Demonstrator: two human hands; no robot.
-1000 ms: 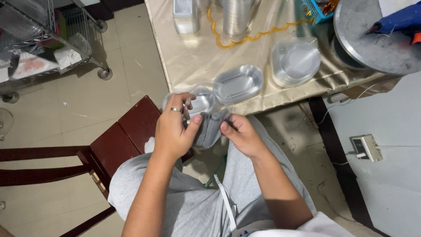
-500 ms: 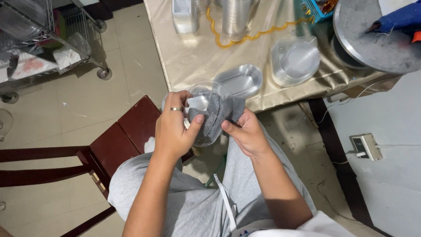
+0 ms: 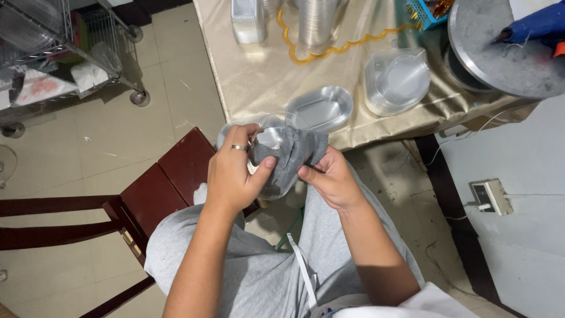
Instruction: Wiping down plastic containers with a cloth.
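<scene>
My left hand (image 3: 232, 174), with a ring on one finger, grips a clear plastic container (image 3: 272, 136) from the left, the thumb pressing a grey cloth (image 3: 288, 156) into it. My right hand (image 3: 331, 176) holds the grey cloth from the right, its fingers pinched on the lower edge. Both hands are above my lap in grey trousers (image 3: 259, 277), just in front of the table's edge. The cloth covers most of the container's inside.
A table with a shiny beige cover (image 3: 259, 76) carries an oval clear lid (image 3: 321, 108), a stack of clear containers (image 3: 397, 82), tall stacked cups (image 3: 315, 20), a round metal tray (image 3: 500, 59) and a blue glue gun (image 3: 538, 26). A dark red wooden chair (image 3: 159, 188) stands left, a wire cart (image 3: 59, 53) behind it.
The grey cloth has moved up and further into the clear container, now covering more of it. Both hands stay in nearly the same place.
</scene>
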